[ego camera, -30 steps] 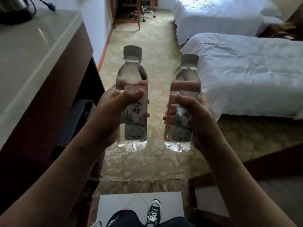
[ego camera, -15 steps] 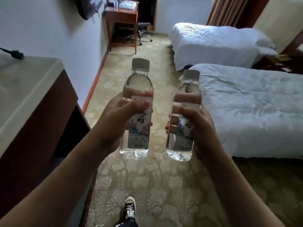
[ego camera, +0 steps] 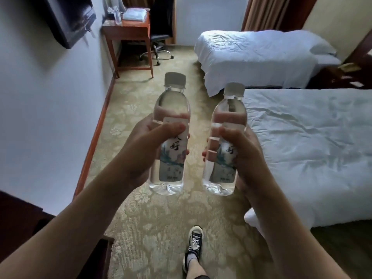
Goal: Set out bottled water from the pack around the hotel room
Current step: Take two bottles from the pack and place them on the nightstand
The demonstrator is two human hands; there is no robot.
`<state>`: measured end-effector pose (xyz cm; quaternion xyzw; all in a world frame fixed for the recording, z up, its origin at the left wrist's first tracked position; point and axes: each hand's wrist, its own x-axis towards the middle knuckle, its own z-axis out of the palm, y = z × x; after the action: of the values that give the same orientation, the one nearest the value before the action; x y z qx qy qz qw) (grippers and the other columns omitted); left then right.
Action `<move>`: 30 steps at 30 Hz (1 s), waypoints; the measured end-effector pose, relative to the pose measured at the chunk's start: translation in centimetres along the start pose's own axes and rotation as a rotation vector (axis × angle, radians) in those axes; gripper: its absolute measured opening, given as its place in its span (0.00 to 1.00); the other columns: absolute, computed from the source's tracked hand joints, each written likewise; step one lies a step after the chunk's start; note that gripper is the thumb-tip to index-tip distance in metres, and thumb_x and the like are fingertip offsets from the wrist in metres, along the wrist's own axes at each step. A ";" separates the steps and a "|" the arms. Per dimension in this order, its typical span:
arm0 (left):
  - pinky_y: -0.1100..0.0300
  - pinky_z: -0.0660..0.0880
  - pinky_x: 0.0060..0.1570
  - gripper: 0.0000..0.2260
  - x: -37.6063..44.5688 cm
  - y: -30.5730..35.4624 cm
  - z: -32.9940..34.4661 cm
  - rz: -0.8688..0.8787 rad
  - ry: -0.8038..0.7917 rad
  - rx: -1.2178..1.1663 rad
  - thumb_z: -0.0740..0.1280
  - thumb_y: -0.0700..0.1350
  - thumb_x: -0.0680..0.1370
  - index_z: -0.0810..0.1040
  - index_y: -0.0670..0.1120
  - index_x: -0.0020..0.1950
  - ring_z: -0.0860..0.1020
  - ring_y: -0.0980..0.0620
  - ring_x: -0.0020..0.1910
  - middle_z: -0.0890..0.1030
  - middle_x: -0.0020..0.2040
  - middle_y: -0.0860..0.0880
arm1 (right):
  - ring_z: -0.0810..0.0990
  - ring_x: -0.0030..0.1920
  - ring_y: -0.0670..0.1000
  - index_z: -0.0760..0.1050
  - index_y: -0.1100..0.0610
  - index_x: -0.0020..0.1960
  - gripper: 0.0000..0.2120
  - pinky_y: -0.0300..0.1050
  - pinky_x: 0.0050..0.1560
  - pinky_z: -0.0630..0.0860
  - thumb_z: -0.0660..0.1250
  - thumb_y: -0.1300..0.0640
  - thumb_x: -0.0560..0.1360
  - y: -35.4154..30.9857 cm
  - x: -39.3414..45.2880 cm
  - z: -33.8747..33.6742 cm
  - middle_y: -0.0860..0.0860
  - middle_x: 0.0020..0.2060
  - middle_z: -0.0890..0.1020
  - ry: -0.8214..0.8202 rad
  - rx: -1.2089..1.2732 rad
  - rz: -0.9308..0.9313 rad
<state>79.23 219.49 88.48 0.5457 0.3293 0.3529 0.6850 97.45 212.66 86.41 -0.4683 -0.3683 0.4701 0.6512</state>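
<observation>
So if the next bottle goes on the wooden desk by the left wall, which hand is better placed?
Left, probably. The left hand grips its water bottle on the desk's side; the right hand holds its bottle beside the near bed.

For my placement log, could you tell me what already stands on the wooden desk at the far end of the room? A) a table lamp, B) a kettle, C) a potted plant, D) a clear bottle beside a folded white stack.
D: on the wooden desk a clear bottle stands upright to the left of a folded white stack.
</observation>
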 end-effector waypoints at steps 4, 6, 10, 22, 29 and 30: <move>0.55 0.80 0.38 0.13 11.2 -0.1 0.5 0.000 0.038 0.015 0.68 0.47 0.71 0.79 0.46 0.54 0.84 0.49 0.39 0.84 0.42 0.48 | 0.82 0.37 0.53 0.72 0.60 0.58 0.24 0.50 0.39 0.81 0.71 0.51 0.66 0.2 11.3 -3.1 0.54 0.40 0.81 -0.041 0.005 -0.001; 0.56 0.80 0.38 0.12 16.4 0.5 0.6 -0.010 0.047 0.016 0.68 0.47 0.70 0.79 0.47 0.53 0.84 0.50 0.40 0.84 0.42 0.48 | 0.82 0.37 0.53 0.72 0.60 0.58 0.22 0.50 0.38 0.80 0.72 0.53 0.68 -0.4 16.7 -4.2 0.53 0.39 0.81 -0.061 -0.004 0.007; 0.55 0.80 0.39 0.17 25.8 2.4 -0.1 -0.005 0.056 0.036 0.69 0.48 0.70 0.78 0.44 0.56 0.84 0.48 0.41 0.84 0.43 0.47 | 0.83 0.37 0.52 0.72 0.61 0.59 0.18 0.48 0.38 0.81 0.69 0.57 0.71 -2.0 26.6 -5.5 0.53 0.39 0.82 -0.104 -0.040 0.013; 0.55 0.80 0.37 0.18 55.7 4.8 -8.1 0.038 0.069 -0.059 0.72 0.50 0.66 0.80 0.47 0.54 0.82 0.46 0.38 0.82 0.43 0.44 | 0.83 0.35 0.51 0.73 0.55 0.57 0.20 0.51 0.37 0.81 0.72 0.53 0.67 -0.8 56.4 -7.7 0.51 0.38 0.82 -0.036 -0.111 0.018; 0.58 0.79 0.34 0.13 75.3 8.3 -11.8 0.059 0.040 -0.086 0.68 0.47 0.70 0.81 0.46 0.53 0.82 0.48 0.37 0.81 0.42 0.44 | 0.84 0.34 0.50 0.75 0.55 0.54 0.20 0.47 0.35 0.81 0.73 0.52 0.64 -2.5 75.2 -8.3 0.49 0.36 0.83 0.005 -0.136 0.003; 0.57 0.80 0.35 0.14 77.8 8.8 -11.8 0.049 0.026 -0.081 0.68 0.47 0.70 0.80 0.46 0.55 0.82 0.48 0.37 0.81 0.42 0.44 | 0.84 0.34 0.50 0.75 0.56 0.54 0.18 0.47 0.35 0.81 0.72 0.54 0.66 -2.8 77.5 -8.7 0.49 0.35 0.83 0.020 -0.126 0.005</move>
<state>109.78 292.57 89.80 0.5208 0.3100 0.3897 0.6934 128.39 284.22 89.60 -0.5141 -0.3894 0.4427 0.6230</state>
